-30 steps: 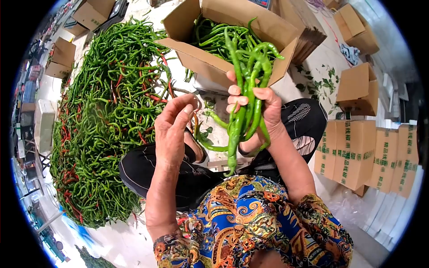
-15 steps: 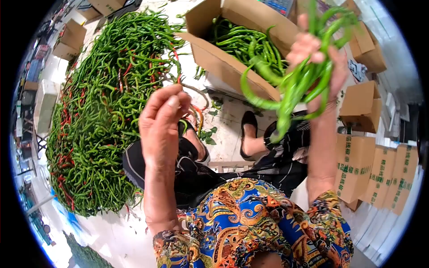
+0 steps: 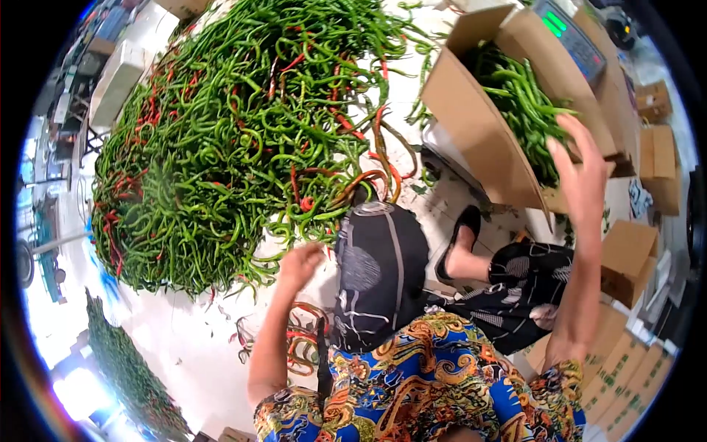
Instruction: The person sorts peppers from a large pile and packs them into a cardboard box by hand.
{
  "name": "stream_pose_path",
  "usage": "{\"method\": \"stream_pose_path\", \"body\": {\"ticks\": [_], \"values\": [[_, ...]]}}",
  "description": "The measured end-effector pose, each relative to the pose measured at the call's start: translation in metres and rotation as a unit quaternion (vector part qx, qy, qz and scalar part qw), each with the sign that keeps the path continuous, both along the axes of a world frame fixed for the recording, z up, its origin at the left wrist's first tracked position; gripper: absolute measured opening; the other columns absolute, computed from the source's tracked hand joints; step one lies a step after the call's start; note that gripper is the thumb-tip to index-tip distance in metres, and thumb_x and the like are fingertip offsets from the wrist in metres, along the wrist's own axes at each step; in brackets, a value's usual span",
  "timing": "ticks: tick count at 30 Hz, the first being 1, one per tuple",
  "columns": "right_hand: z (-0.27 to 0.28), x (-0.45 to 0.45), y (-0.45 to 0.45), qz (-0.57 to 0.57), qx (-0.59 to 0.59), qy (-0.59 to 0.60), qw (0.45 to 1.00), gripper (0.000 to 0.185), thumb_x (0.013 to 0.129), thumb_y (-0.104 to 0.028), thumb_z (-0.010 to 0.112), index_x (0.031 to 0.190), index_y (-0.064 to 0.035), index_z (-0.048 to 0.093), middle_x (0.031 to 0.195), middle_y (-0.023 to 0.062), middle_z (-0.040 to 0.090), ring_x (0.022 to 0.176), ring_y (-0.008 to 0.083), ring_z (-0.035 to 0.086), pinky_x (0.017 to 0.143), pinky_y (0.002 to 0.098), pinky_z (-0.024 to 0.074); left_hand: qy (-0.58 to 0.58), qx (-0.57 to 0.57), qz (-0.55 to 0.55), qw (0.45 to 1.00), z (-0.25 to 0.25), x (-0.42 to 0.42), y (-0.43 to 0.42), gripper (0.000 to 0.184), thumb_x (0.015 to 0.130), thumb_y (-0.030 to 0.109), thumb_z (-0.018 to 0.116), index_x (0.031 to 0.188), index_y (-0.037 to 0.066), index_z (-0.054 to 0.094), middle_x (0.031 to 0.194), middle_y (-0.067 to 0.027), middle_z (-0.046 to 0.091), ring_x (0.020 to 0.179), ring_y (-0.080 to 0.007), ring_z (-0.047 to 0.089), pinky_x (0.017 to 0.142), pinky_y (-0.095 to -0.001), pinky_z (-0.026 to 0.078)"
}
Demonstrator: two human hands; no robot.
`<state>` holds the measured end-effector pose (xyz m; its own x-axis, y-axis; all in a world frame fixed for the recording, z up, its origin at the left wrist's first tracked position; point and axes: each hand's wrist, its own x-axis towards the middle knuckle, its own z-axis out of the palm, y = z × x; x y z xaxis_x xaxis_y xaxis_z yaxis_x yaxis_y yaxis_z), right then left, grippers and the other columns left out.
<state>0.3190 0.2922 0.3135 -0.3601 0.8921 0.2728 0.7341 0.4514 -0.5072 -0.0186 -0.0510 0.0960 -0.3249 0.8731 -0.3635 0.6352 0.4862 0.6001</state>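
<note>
My right hand (image 3: 582, 173) reaches to the near edge of an open cardboard box (image 3: 479, 132). Its fingers are stretched and apart, with nothing gripped between them. Long green chili peppers (image 3: 523, 92) lie in the box just beyond the fingertips. My left hand (image 3: 300, 267) is curled closed beside my knee, at the front edge of a big heap of green and red chili peppers (image 3: 243, 132). What those bent fingers hold, if anything, is hidden.
A digital scale display (image 3: 571, 37) stands behind the box. Red and dark chilies (image 3: 302, 339) lie on the floor by my left forearm. Printed flat cartons (image 3: 626, 376) and a small open carton (image 3: 630, 258) are at the right. A second chili pile (image 3: 136, 376) lies lower left.
The bunch of green chilies has left my right hand, which is now open at the box. My left hand has moved down toward the heap's edge. The view has swung left.
</note>
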Motion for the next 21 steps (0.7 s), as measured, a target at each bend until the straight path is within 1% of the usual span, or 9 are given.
{"method": "stream_pose_path", "body": {"ticks": [1,2,5,7,10,12,14,17,21], "values": [[0.006,-0.015,-0.022,0.022,0.098,-0.057,0.993,0.033,0.083,-0.008,0.066,0.115,-0.0028,0.061,0.122,0.0139,0.061,0.112,0.0284,0.058,0.096,0.038,0.0449,-0.008,0.002,0.028,1.0,-0.01,0.009,-0.006,0.023,0.085,0.017,0.061,0.103,0.004,0.067,0.088,-0.0167,0.07,0.082,-0.031,0.068,0.075,-0.0388,0.052],[0.005,-0.027,-0.036,0.049,0.096,-0.034,0.994,0.03,0.082,-0.005,0.065,0.112,-0.0027,0.062,0.119,0.0143,0.062,0.111,0.0291,0.059,0.096,0.0376,0.0448,-0.018,0.004,0.052,0.998,-0.018,0.018,-0.005,0.024,0.083,0.018,0.062,0.102,0.004,0.067,0.089,-0.0184,0.069,0.085,-0.035,0.067,0.077,-0.0409,0.052],[-0.019,-0.058,-0.074,0.087,-0.172,0.074,0.979,0.028,0.079,0.0,0.065,0.106,-0.0022,0.064,0.107,0.0139,0.065,0.101,0.0261,0.063,0.089,0.034,0.0486,-0.052,0.017,0.105,0.993,-0.046,0.016,0.021,0.021,0.084,0.01,0.059,0.101,0.001,0.066,0.094,-0.0167,0.07,0.083,-0.0303,0.069,0.074,-0.0344,0.054],[-0.065,-0.074,-0.086,0.143,-0.243,0.086,0.956,0.026,0.08,-0.005,0.068,0.105,-0.001,0.063,0.097,0.0143,0.066,0.087,0.0256,0.066,0.081,0.0343,0.0513,0.002,0.099,0.079,0.992,-0.055,0.019,0.057,0.018,0.084,0.012,0.061,0.097,0.001,0.066,0.088,-0.0171,0.067,0.079,-0.0316,0.067,0.071,-0.0363,0.052],[-0.166,-0.08,-0.098,0.139,-0.336,0.064,0.929,0.025,0.084,-0.016,0.066,0.105,-0.0019,0.063,0.096,0.0168,0.065,0.082,0.0291,0.065,0.073,0.0362,0.0509,0.063,0.177,0.058,0.981,-0.078,0.021,0.106,0.017,0.084,0.01,0.059,0.098,0.002,0.066,0.087,-0.0169,0.066,0.077,-0.0336,0.064,0.071,-0.0388,0.05],[-0.217,-0.079,-0.1,0.077,-0.416,0.03,0.906,0.029,0.083,-0.021,0.065,0.104,-0.0006,0.064,0.096,0.0179,0.066,0.082,0.0306,0.065,0.072,0.0371,0.0508,0.013,0.16,0.089,0.983,-0.081,0.023,0.134,0.016,0.084,0.009,0.059,0.098,0.002,0.064,0.089,-0.0174,0.064,0.081,-0.0348,0.062,0.07,-0.0402,0.049],[-0.26,-0.077,-0.1,0.031,-0.444,0.011,0.895,0.03,0.082,-0.022,0.065,0.104,-0.0009,0.064,0.096,0.0194,0.066,0.084,0.0317,0.065,0.074,0.0392,0.0504,0.039,0.235,0.062,0.969,-0.092,0.028,0.161,0.022,0.084,0.009,0.062,0.104,0.001,0.061,0.089,-0.0191,0.062,0.081,-0.0359,0.061,0.07,-0.0423,0.049],[-0.291,-0.093,-0.083,0.013,-0.439,0.013,0.898,0.031,0.083,-0.023,0.064,0.105,-0.0006,0.063,0.096,0.0212,0.065,0.087,0.0349,0.064,0.078,0.042,0.049,0.127,0.185,0.025,0.974,-0.103,0.027,0.204,0.05,0.084,0.013,0.065,0.128,0.002,0.042,0.097,-0.0225,0.058,0.088,-0.0406,0.057,0.074,-0.045,0.049],[-0.326,-0.126,-0.051,0.032,-0.286,0.019,0.958,0.038,0.081,-0.023,0.067,0.108,0.0022,0.058,0.104,0.024,0.061,0.097,0.04,0.058,0.086,0.0439,0.0459,0.135,-0.056,0.091,0.985,-0.147,0.018,0.236,0.047,0.083,0.02,0.066,0.118,0.003,0.04,0.092,-0.0203,0.062,0.08,-0.0393,0.065,0.069,-0.0478,0.053]]}}
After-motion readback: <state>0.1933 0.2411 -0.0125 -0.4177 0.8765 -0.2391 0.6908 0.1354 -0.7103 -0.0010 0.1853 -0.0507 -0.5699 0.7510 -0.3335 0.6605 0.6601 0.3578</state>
